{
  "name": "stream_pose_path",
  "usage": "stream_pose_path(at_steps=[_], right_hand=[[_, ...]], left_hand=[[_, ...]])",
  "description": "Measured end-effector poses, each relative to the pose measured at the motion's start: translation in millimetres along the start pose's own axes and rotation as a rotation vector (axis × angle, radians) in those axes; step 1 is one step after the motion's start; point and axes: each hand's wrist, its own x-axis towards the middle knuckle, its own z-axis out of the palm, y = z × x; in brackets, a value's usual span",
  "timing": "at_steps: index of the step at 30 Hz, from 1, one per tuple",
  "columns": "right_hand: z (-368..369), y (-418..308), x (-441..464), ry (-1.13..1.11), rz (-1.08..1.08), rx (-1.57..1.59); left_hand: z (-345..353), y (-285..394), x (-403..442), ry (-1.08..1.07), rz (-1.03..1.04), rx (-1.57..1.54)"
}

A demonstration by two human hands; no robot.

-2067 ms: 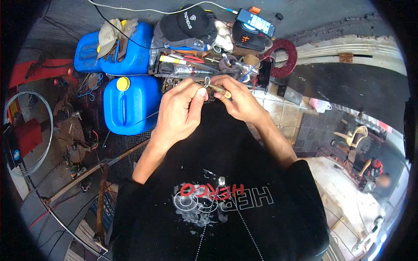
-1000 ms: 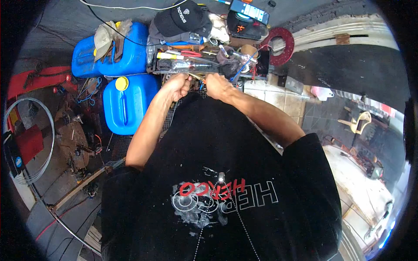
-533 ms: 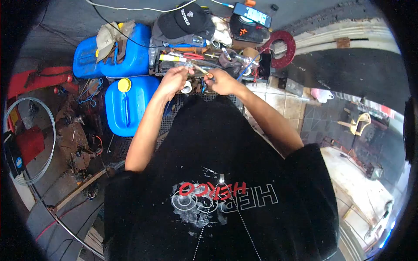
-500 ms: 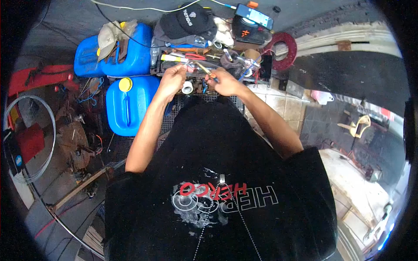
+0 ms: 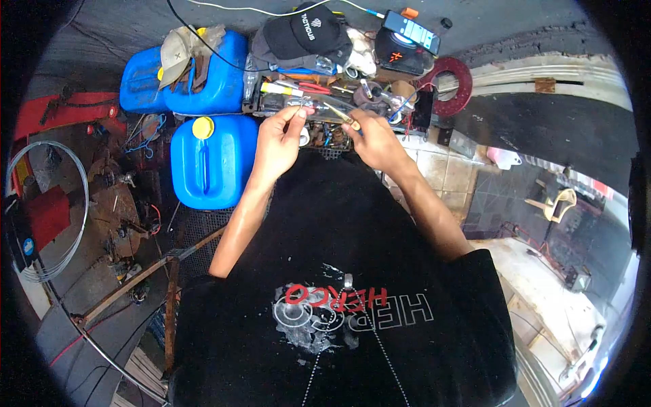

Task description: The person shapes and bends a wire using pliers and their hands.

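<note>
In the head view my left hand (image 5: 279, 141) pinches a tiny, thin piece (image 5: 306, 102) between thumb and fingertips; its kind is too small to make out. My right hand (image 5: 378, 138) grips a slim brass-coloured stick-like tool (image 5: 337, 112), whose tip points up and left toward the left fingertips without visibly touching them. Both hands are above a cluttered workbench. Just beyond them lie a yellow-and-white tube (image 5: 281, 89) and a red-handled tool (image 5: 314, 88). A white roll (image 5: 304, 137) is partly hidden by my left hand.
Blue jerrycans (image 5: 213, 166) stand at the left. A black cap (image 5: 308, 32), a phone (image 5: 411, 32) on a dark device and a dark red ring (image 5: 456, 85) are at the back. A coil of wire (image 5: 80, 203) hangs far left; a pale tabletop (image 5: 542, 288) is at right.
Both hands have come slightly nearer to my body and shifted right in view, still holding their pieces. The view itself has shifted a little. The white roll is now more covered by my left hand.
</note>
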Motion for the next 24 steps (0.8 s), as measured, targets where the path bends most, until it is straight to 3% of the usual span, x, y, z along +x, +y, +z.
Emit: stream_pose_path(at_steps=[3,5,17,19,24], right_hand=[[2,6,2,0.137,-0.138,0.001],[-3,1,4,-0.023,-0.109,0.004],[-12,-6,11,-0.078,-0.255,0.047],[-14,-3,14,-0.055,-0.312,0.055],[-19,-10,19,0.001,-0.435,0.092]], left_hand=[[1,9,-5,-0.051,0.006,0.009],[1,16,-7,-0.090,-0.017,0.030],[-4,36,-14,-0.186,-0.059,0.026],[-5,44,-15,-0.160,0.052,0.084],[-11,54,-14,-0.156,0.069,0.124]])
